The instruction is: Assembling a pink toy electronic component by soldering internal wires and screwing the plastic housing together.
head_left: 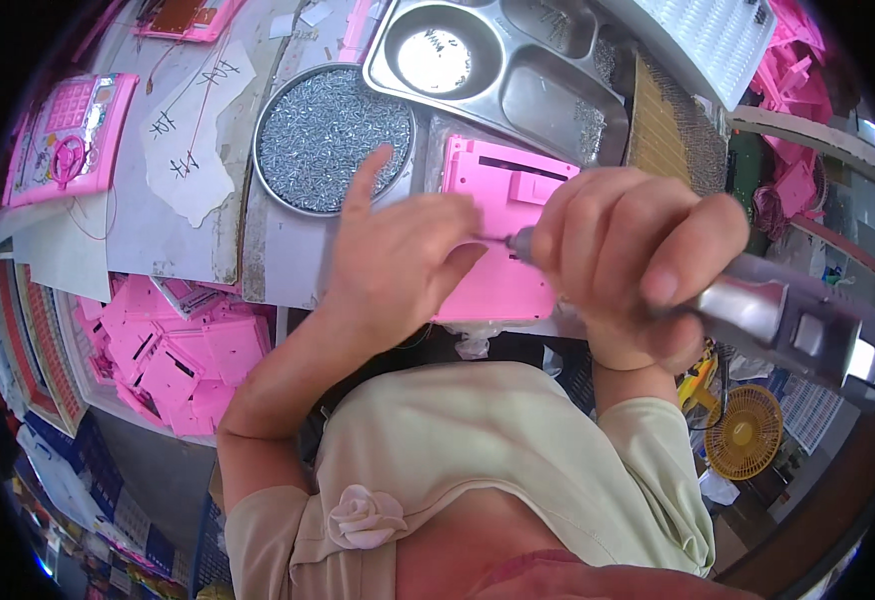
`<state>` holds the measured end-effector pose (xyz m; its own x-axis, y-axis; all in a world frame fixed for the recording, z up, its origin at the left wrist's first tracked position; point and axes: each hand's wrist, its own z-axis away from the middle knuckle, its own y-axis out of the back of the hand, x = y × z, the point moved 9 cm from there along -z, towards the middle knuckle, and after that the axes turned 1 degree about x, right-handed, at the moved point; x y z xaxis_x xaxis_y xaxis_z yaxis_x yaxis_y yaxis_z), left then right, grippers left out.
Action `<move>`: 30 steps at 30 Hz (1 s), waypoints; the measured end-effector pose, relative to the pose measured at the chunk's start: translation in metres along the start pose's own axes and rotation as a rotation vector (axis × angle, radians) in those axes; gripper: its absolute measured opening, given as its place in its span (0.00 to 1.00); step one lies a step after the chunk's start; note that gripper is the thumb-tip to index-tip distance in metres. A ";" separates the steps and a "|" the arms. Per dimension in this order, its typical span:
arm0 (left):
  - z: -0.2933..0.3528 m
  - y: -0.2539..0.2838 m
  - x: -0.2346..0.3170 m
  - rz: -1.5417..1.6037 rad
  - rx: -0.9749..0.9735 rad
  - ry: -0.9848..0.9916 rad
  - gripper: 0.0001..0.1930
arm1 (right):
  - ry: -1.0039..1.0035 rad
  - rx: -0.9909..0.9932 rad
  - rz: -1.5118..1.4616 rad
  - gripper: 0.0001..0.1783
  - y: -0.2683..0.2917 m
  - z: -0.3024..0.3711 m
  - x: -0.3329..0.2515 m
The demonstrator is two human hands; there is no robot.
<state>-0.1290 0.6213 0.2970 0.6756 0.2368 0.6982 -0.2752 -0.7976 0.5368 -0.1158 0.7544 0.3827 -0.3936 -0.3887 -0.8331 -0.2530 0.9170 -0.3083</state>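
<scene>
A pink plastic case lies on the workbench in front of me. My right hand grips a silver electric screwdriver whose bit tip points left toward my left hand. That left hand rests over the case's left part, index finger raised, fingertips at the bit tip; whether it pinches a screw is hidden.
A round metal pan of small screws sits behind the case, with a steel compartment tray beyond it. A bin of pink plastic panels is at lower left, a pink toy unit at far left, a yellow fan lower right.
</scene>
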 end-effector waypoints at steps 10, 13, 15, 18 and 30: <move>-0.002 0.046 -0.076 -0.474 0.044 0.216 0.04 | 0.087 -0.005 0.300 0.06 0.041 -0.019 0.052; -0.001 0.048 -0.081 -0.449 0.068 0.211 0.03 | 0.082 0.001 0.464 0.05 0.037 -0.018 0.058; -0.002 0.047 -0.083 -0.434 0.073 0.197 0.03 | 0.086 0.008 0.540 0.06 0.032 -0.018 0.061; -0.007 0.044 -0.085 -0.419 0.085 0.179 0.03 | 0.087 0.033 0.605 0.08 0.029 -0.018 0.063; -0.014 0.047 -0.084 -0.476 0.076 0.117 0.07 | 0.043 0.004 0.537 0.12 0.016 0.001 0.054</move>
<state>-0.2080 0.5713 0.2702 0.6320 0.6416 0.4347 0.0987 -0.6230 0.7760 -0.1401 0.7487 0.3325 -0.5021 0.1322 -0.8546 -0.0028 0.9880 0.1544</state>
